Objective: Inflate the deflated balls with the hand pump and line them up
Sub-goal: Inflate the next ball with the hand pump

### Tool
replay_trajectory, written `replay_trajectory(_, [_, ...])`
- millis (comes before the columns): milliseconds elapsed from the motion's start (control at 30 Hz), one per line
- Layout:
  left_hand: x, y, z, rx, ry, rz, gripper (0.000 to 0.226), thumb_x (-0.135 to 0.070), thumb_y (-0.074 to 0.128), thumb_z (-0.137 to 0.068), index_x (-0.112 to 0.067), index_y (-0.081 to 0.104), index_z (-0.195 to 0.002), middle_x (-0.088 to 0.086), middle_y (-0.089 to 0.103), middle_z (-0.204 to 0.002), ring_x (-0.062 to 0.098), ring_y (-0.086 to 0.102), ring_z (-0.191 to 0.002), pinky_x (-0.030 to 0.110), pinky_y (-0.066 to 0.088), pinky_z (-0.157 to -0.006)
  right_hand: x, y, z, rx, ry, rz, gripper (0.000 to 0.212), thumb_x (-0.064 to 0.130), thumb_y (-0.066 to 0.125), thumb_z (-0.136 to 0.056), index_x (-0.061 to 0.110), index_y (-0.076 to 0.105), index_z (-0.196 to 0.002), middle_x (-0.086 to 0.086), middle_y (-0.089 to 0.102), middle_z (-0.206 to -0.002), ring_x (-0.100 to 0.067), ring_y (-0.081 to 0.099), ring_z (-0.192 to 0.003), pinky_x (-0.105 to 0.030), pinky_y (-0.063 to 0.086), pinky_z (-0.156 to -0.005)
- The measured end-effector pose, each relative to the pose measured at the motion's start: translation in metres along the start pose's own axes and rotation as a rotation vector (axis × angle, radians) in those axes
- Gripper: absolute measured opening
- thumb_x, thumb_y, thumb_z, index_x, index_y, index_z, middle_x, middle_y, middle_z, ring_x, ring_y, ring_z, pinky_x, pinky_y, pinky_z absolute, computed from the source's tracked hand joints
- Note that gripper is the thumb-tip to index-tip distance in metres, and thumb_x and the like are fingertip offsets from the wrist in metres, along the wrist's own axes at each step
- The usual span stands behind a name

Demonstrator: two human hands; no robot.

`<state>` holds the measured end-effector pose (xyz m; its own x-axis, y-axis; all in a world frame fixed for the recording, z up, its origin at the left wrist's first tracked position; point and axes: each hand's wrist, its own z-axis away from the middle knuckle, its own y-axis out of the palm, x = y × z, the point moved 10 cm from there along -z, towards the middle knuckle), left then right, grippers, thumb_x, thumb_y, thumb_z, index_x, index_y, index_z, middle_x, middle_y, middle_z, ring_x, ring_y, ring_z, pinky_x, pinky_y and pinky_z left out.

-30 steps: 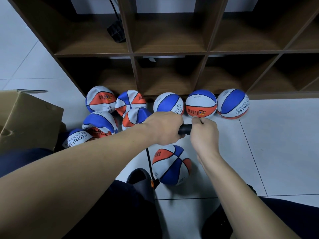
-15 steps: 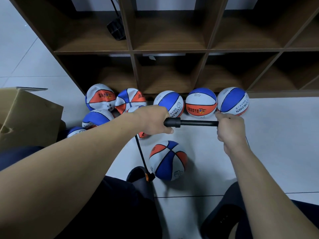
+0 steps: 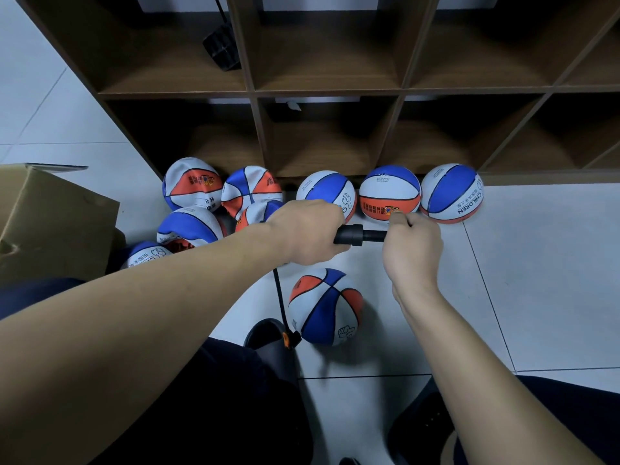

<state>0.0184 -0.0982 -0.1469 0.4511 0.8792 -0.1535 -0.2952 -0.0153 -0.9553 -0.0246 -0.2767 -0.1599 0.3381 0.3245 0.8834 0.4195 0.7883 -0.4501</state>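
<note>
My left hand grips the barrel of a black hand pump; my right hand is closed on its handle, close to the barrel. A thin black hose runs down to an orange fitting at a blue, white and orange ball on the floor below my hands. Three round balls stand in a row against the shelf's foot. Several crumpled, soft balls are piled to the left.
A dark wooden cubby shelf fills the back, with a black object in one upper compartment. A cardboard box stands at the left. A black shoe and my dark trouser legs are at the bottom, on a white tiled floor.
The pump handle was pulled out to the right half a second ago; now my right hand has pushed it back in toward my left hand. The ball below stays in place.
</note>
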Motion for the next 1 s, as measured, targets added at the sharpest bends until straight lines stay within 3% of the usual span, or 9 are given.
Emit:
replay_trajectory(333, [-0.018, 0.004, 0.001, 0.005, 0.027, -0.016, 0.038, -0.053, 0.061, -0.102, -0.026, 0.055, -0.076, -0.003, 0.058, -0.069, 0.018, 0.057, -0.062, 0.031, 0.041, -0.053, 0.000, 0.024, 0.016, 0.098, -0.030, -0.013, 0.042, 0.029, 0.053, -0.105, 0.023, 0.046, -0.065, 0.000, 0.051, -0.070, -0.023, 0.046, -0.069, -0.035, 0.038, -0.064])
replay_trajectory(467, [-0.006, 0.009, -0.001, 0.063, 0.032, 0.010, 0.032, -0.055, 0.065, -0.099, -0.028, 0.062, -0.082, -0.004, 0.062, -0.072, 0.018, 0.061, -0.067, 0.032, 0.044, -0.057, 0.002, 0.028, 0.013, 0.181, -0.041, 0.016, 0.043, 0.032, 0.057, -0.105, 0.017, 0.049, -0.066, 0.003, 0.047, -0.063, -0.020, 0.043, -0.063, -0.033, 0.035, -0.059])
replay_trajectory(600, [0.010, 0.012, -0.002, 0.097, 0.011, 0.070, 0.036, -0.055, 0.068, -0.098, -0.026, 0.059, -0.078, -0.002, 0.062, -0.072, 0.019, 0.060, -0.067, 0.033, 0.045, -0.058, -0.004, 0.000, -0.014, 0.139, 0.012, 0.044, 0.044, 0.031, 0.065, -0.095, 0.015, 0.040, -0.062, 0.005, 0.035, -0.056, -0.023, 0.033, -0.062, -0.037, 0.029, -0.060])
replay_trajectory(667, [0.022, 0.013, -0.001, 0.119, -0.012, 0.090, 0.035, -0.053, 0.070, -0.097, -0.024, 0.061, -0.078, -0.001, 0.062, -0.070, 0.020, 0.060, -0.065, 0.036, 0.051, -0.062, -0.017, -0.020, -0.030, 0.083, 0.114, -0.053, 0.036, 0.028, 0.067, -0.085, 0.021, 0.042, -0.061, -0.001, 0.033, -0.062, -0.025, 0.029, -0.066, -0.038, 0.026, -0.059])
replay_trajectory(767, [0.034, 0.009, 0.000, 0.104, -0.054, 0.035, 0.033, -0.051, 0.069, -0.098, -0.025, 0.061, -0.080, -0.001, 0.063, -0.074, 0.020, 0.061, -0.068, 0.035, 0.050, -0.061, -0.027, -0.037, -0.042, 0.049, 0.185, -0.130, 0.018, 0.024, 0.068, -0.084, 0.020, 0.052, -0.076, -0.006, 0.035, -0.068, -0.026, 0.028, -0.066, -0.027, 0.024, -0.050])
replay_trajectory(900, [0.030, 0.006, -0.002, 0.042, -0.062, -0.035, 0.034, -0.054, 0.066, -0.098, -0.028, 0.057, -0.079, -0.002, 0.063, -0.074, 0.020, 0.064, -0.071, 0.034, 0.052, -0.060, -0.025, -0.030, -0.028, -0.020, 0.131, -0.147, 0.040, 0.020, 0.060, -0.089, 0.021, 0.039, -0.056, 0.011, 0.031, -0.053, -0.021, 0.027, -0.063, -0.033, 0.026, -0.060])
replay_trajectory(1000, [0.028, 0.005, 0.000, 0.010, -0.091, -0.068, 0.030, -0.049, 0.063, -0.100, -0.028, 0.058, -0.080, -0.002, 0.064, -0.076, 0.021, 0.064, -0.071, 0.036, 0.056, -0.062, -0.025, -0.020, -0.012, -0.050, 0.113, -0.119, 0.046, 0.019, 0.056, -0.093, 0.023, 0.039, -0.050, 0.010, 0.033, -0.049, -0.021, 0.030, -0.063, -0.037, 0.029, -0.064])
